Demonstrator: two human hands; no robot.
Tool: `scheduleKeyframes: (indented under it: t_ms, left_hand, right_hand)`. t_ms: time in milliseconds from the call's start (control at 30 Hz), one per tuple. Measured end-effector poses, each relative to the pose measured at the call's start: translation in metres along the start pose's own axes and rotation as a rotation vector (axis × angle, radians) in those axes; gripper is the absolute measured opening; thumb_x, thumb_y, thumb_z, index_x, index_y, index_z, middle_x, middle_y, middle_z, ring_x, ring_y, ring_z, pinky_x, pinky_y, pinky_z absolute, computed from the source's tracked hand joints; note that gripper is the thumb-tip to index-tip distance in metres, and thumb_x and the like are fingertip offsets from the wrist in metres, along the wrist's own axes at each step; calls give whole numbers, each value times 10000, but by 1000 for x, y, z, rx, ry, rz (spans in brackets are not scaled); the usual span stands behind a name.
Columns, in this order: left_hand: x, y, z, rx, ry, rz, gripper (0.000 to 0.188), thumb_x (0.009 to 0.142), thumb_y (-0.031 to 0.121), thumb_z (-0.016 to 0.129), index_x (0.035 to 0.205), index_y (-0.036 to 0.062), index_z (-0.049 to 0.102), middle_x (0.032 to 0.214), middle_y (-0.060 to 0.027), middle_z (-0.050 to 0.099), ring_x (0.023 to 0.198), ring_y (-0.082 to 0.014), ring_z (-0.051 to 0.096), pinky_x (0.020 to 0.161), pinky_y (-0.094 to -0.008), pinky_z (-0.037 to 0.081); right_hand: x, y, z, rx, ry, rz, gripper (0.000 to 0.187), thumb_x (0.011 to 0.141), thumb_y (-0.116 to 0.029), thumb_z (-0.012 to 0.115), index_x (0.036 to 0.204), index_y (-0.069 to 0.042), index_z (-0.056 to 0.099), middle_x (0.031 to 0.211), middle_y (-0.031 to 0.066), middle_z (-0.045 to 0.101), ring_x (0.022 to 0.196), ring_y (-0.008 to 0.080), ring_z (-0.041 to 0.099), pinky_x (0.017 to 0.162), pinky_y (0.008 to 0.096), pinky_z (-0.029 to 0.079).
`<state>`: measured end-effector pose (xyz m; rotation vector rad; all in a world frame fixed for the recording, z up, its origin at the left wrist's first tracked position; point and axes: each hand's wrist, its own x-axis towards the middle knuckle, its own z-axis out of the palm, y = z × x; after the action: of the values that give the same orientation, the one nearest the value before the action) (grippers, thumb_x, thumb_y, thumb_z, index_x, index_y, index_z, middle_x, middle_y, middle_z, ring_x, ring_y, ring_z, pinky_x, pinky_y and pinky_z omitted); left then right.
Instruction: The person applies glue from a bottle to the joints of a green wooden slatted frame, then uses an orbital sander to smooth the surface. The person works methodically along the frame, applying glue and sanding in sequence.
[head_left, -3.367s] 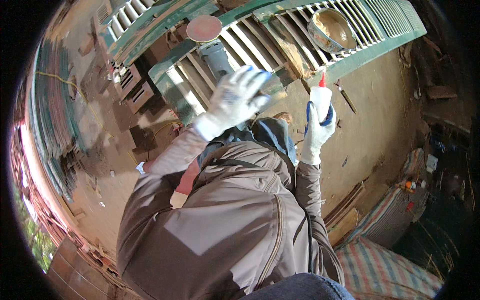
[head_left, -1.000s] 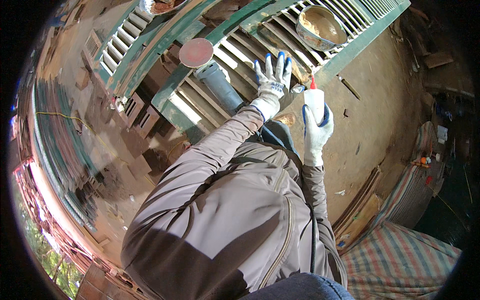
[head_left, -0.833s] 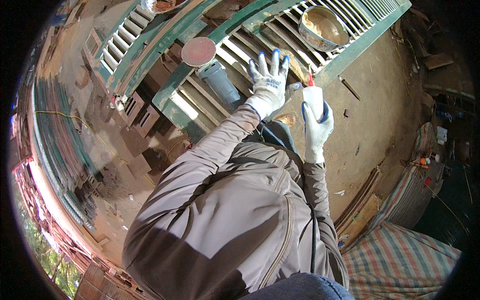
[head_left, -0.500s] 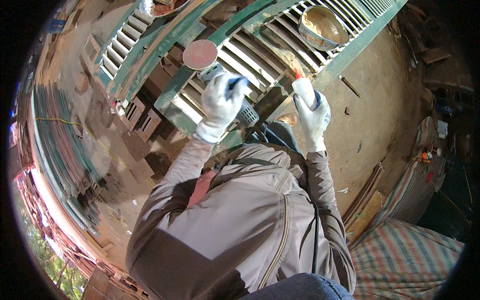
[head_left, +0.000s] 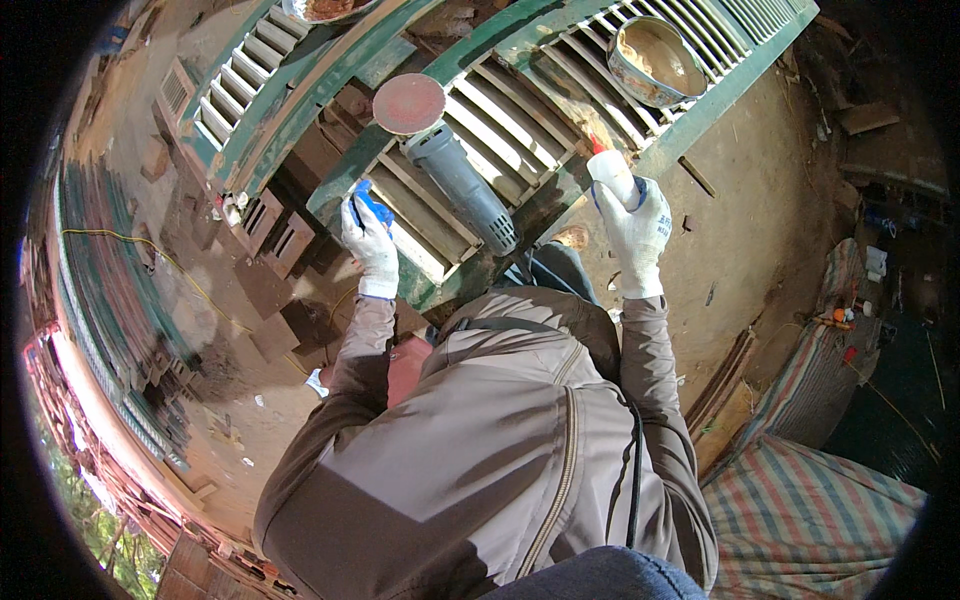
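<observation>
In my right hand [head_left: 637, 232], gloved in white with blue on the palm side, is a white squeeze bottle [head_left: 613, 175] with a red tip. The tip points at a worn wooden piece of a green-framed louvred shutter [head_left: 660, 150]. My left hand [head_left: 370, 250], in a matching glove, hovers by the shutter's near left corner. Its fingers look loosely apart, the blue palm side showing, and I make out nothing held. Between my hands a grey angle grinder [head_left: 462, 187] with a round reddish sanding disc [head_left: 409, 104] lies across the slats.
A metal bowl [head_left: 655, 62] of tan paste stands on the shutter's far right. Another green louvred shutter [head_left: 243, 90] lies to the left. Stacked green slats [head_left: 120, 270] and a yellow cord [head_left: 170, 258] are farther left. Striped cloth [head_left: 810, 520] spreads at lower right.
My left hand has moved left and nearer, away from the grinder, uncovering its body. My right hand and the bottle have shifted only slightly right.
</observation>
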<state>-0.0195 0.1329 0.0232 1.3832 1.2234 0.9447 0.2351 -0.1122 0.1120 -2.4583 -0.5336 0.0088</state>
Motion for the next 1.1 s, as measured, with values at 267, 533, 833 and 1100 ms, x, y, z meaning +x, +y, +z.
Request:
scheduleKeyframes:
  t_ms: [267,533,833,1100]
  left_hand:
    - [4,-22,5,170,-65,172,296,1095,137,507,1353,26,601,1248,-79,682,785,-141,641,694,-294,577]
    - [3,-22,3,144,-80,125,312,1088,170,526,1368,55,600,1258,-102,684,856,-175,680,752,-317,576]
    - [4,-25,4,179,-65,121,313,1083,185,542,1361,60,610,1295,-100,683,937,-175,703,775,-310,591]
    - [4,-21,6,176,-70,83,306,1081,193,547,1346,60,621,1283,-100,687,939,-181,705,776,-315,591]
  right_hand:
    - [9,-7,-4,-29,-32,-30,483,750,-389,864,990,-3,697,889,187,712,857,363,695,785,433,536]
    - [19,-12,2,-56,-44,-42,497,759,-406,859,1003,-3,702,888,184,716,844,343,700,772,424,538]
    - [33,-17,8,15,-77,-69,510,760,-433,845,979,4,697,872,192,710,834,356,699,765,439,531]
    - [32,-16,9,0,-65,-85,503,759,-438,844,960,-1,697,864,186,707,827,354,697,759,438,528]
